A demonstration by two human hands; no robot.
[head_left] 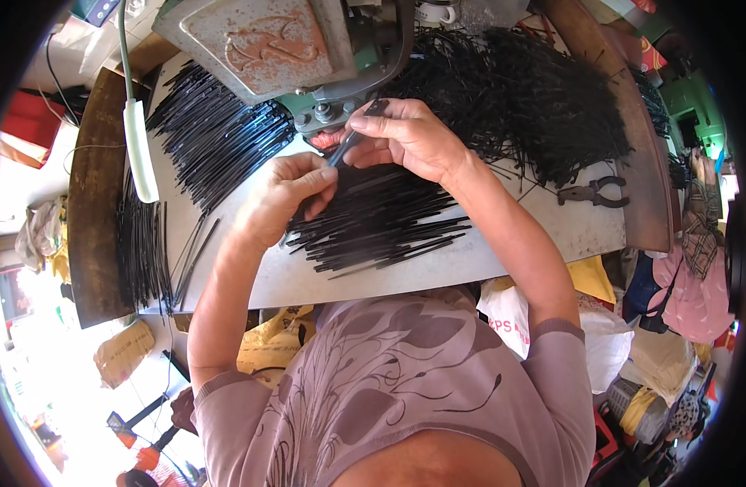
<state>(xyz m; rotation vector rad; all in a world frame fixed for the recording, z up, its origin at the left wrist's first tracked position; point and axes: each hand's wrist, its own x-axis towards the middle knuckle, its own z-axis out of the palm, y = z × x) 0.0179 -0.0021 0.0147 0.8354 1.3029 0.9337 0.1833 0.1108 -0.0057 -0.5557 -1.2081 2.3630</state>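
Note:
My left hand (pixel 290 188) and my right hand (pixel 407 136) are raised close together in front of the bench machine (pixel 255 49). Between them runs a slim dark strip (pixel 346 148), slanting up to the right. Thumb and fingers of each hand pinch it, the left at the lower end and the right nearer the upper end. Just under the hands lies a layer of thin black rods (pixel 381 219), laid roughly side by side. The machine's green lower part and bolts (pixel 324 112) are right behind the strip. Fingers partly hide the strip.
More black rods (pixel 214 134) lie in a row at the left, with another bundle (pixel 145 252) along the wooden rim (pixel 97 203). A tangled heap of rods (pixel 519 101) covers the back right. Pliers (pixel 594 192) rest at the right; a white lamp (pixel 139 150) hangs at the left.

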